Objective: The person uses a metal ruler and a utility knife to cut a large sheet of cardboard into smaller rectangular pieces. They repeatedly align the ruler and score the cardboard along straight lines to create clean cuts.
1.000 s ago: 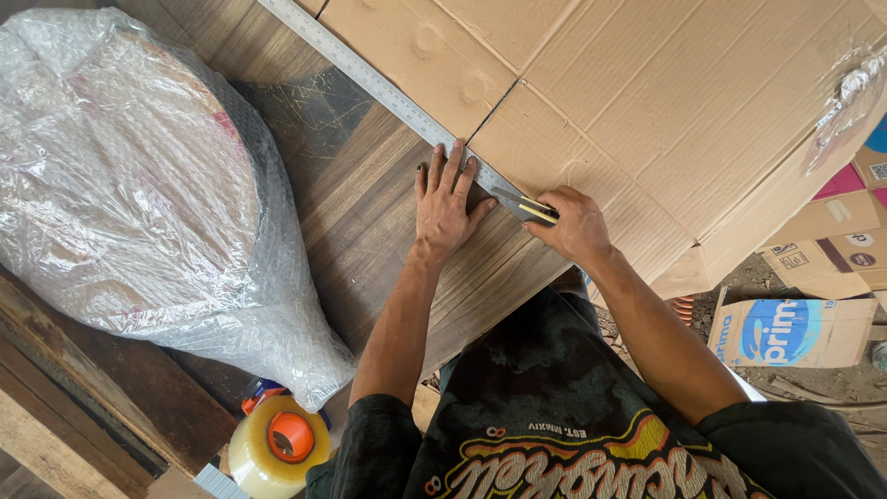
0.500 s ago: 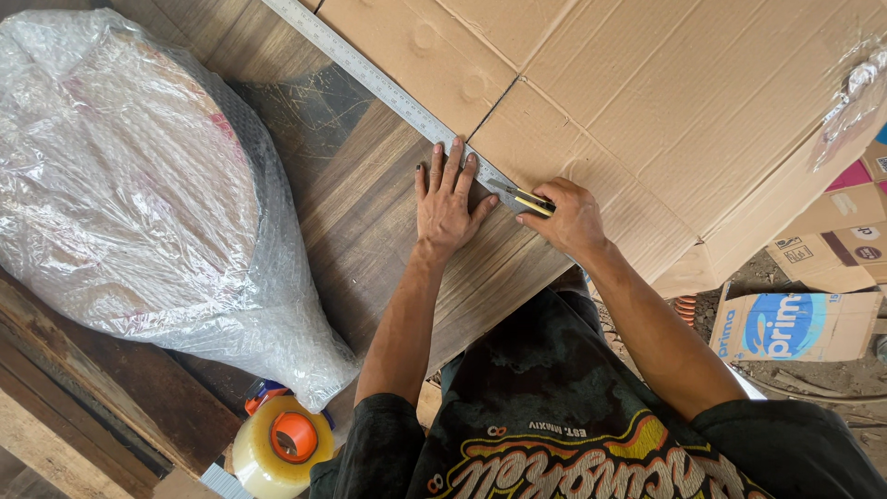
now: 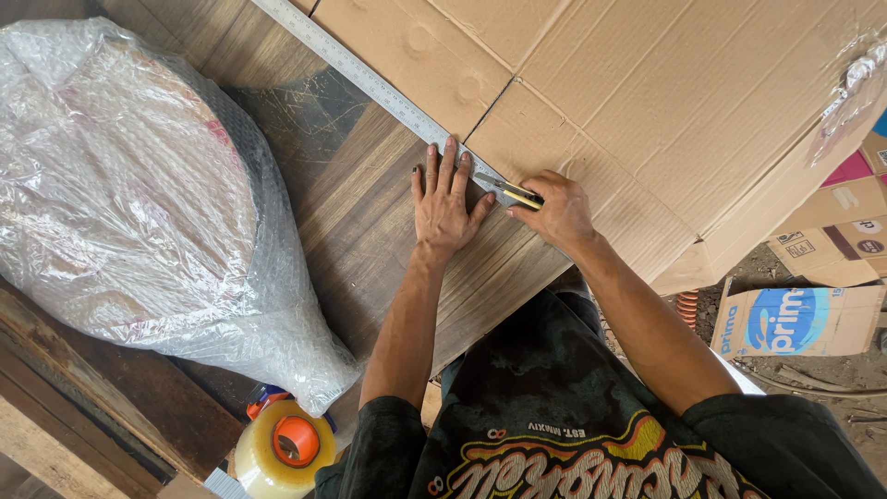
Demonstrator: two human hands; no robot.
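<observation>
While the left hand is pressing flat on the metal ruler, the right hand is gripping a yellow utility knife against the cardboard sheet near the table's front edge.

1. Lighting: even, soft daylight; scene bright overall, no hard-edged shadows.
2. Glare: pale sheen across bubble wrap; light glint along ruler.
3. Shadow: dim under the wrap's edge and at lower left planks.
4. Focus: sharp centre; hands unblurred.
5. Distortion: mild wide-angle stretch at frame edges.
</observation>
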